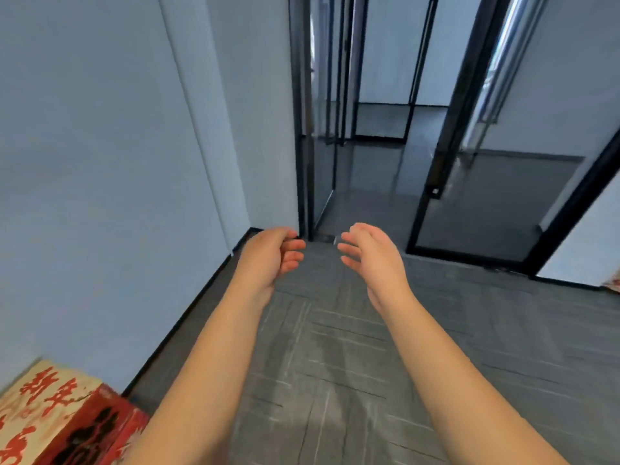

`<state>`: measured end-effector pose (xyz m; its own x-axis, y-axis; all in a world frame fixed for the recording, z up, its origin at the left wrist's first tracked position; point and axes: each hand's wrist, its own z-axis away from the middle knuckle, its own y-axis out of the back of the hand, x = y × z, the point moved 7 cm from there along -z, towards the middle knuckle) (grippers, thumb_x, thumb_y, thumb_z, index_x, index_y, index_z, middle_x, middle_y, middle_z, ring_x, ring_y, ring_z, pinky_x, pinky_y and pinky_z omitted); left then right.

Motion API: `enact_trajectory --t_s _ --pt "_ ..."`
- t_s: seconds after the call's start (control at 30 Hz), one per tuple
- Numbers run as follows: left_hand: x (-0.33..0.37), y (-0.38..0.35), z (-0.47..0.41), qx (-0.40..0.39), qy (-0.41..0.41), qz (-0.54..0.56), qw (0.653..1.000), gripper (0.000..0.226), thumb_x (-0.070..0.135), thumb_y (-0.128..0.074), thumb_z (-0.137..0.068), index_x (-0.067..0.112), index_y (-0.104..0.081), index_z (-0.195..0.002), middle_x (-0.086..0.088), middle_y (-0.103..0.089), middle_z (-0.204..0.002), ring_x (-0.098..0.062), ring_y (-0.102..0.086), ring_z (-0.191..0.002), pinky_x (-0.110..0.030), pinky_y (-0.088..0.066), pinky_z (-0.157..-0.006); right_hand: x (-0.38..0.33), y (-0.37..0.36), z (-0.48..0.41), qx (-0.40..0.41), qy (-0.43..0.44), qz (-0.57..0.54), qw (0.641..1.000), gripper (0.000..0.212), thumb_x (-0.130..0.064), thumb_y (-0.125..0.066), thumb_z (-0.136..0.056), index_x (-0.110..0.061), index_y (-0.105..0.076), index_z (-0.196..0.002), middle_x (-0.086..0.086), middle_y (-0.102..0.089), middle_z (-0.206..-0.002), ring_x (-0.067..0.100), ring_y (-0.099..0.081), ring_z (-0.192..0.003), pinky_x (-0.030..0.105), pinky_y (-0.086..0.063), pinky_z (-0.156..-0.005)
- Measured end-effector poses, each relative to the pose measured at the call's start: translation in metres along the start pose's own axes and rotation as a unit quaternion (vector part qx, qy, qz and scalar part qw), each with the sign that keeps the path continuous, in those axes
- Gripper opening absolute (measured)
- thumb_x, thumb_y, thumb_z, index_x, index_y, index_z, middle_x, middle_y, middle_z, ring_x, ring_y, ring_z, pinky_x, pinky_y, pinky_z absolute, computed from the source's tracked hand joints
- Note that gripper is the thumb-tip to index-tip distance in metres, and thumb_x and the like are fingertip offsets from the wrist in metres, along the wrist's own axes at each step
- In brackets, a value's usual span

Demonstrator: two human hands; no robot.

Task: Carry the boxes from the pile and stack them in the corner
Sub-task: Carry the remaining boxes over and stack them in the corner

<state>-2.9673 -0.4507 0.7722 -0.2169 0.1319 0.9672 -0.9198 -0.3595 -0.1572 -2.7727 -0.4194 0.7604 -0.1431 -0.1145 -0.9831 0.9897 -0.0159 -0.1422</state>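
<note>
1. Box [57,417], cream on top with red characters and red on its side, lies at the bottom left edge of my view. It sits low against the pale wall [100,162]. The frame cuts it off, so I cannot tell its long axis.
2. Left hand [268,255] hovers over the grey floor [335,347], well ahead of the box and not touching it. Its fingers are loosely curled, the palm turns inward, and it holds nothing.
3. Between the two hands I see only a narrow gap with bare floor under it.
4. Right hand [374,256] is a mirror of the other one: fingers relaxed and a little spread, palm inward, nothing in it.
5. Further right stands a glass door [486,203] in a black frame. At the far right edge there is a small red-patterned patch [615,280]. It may be another box, but it is too small to tell.
6. My judgement: the box lies behind and to the left of both hands, close beside the left forearm, so the left hand is the nearer one. To take the box, I must turn left and bring both hands back and down. I cannot tell whether this box belongs to the pile or to the stack.
</note>
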Motion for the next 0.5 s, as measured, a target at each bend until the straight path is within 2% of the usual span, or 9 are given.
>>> enact_trajectory --t_s 0.17,0.27,0.4,0.5 --pt "-0.042 -0.217 0.026 -0.106 0.027 -0.003 0.994 0.015 0.019 -0.053 -0.099 0.01 -0.064 -0.094 -0.01 -0.072 -0.083 -0.017 -0.062 -0.061 -0.025 -0.048 -0.057 -0.029 0.205 -0.009 0.082 0.007 -0.03 0.996 0.034 -0.027 -0.061 -0.103 -0.014 -0.06 -0.134 0.005 -0.071 -0.123 0.02 -0.072 -0.111 0.036 -0.058 -0.094" --pt "-0.067 -0.336 0.054 -0.164 0.034 -0.02 0.986 0.017 0.02 -0.053 -0.099 0.009 -0.066 -0.097 -0.01 -0.074 -0.085 -0.017 -0.064 -0.063 -0.025 -0.05 -0.058 -0.046 0.326 -0.003 0.144 0.017 -0.039 0.989 0.023 -0.026 -0.058 -0.104 -0.015 -0.063 -0.124 0.006 -0.073 -0.118 0.019 -0.073 -0.107 0.037 -0.06 -0.093" --pt "-0.09 -0.468 0.086 -0.219 0.052 -0.034 0.974 0.019 0.019 -0.053 -0.1 0.006 -0.066 -0.098 -0.011 -0.074 -0.084 -0.018 -0.062 -0.062 -0.023 -0.05 -0.055 -0.064 0.469 0.011 0.234 0.035 -0.071 0.969 0.019 -0.026 -0.058 -0.105 -0.014 -0.067 -0.116 0.007 -0.077 -0.111 0.019 -0.076 -0.097 0.033 -0.058 -0.081" --pt "-0.109 -0.554 0.102 -0.256 0.053 -0.055 0.964 0.021 0.018 -0.051 -0.102 0.006 -0.066 -0.097 -0.012 -0.072 -0.083 -0.016 -0.058 -0.059 -0.023 -0.047 -0.052 -0.069 0.557 0.019 0.296 0.047 -0.103 0.948 0.015 -0.023 -0.058 -0.105 -0.014 -0.067 -0.111 0.009 -0.077 -0.107 0.02 -0.075 -0.093 0.033 -0.056 -0.078"
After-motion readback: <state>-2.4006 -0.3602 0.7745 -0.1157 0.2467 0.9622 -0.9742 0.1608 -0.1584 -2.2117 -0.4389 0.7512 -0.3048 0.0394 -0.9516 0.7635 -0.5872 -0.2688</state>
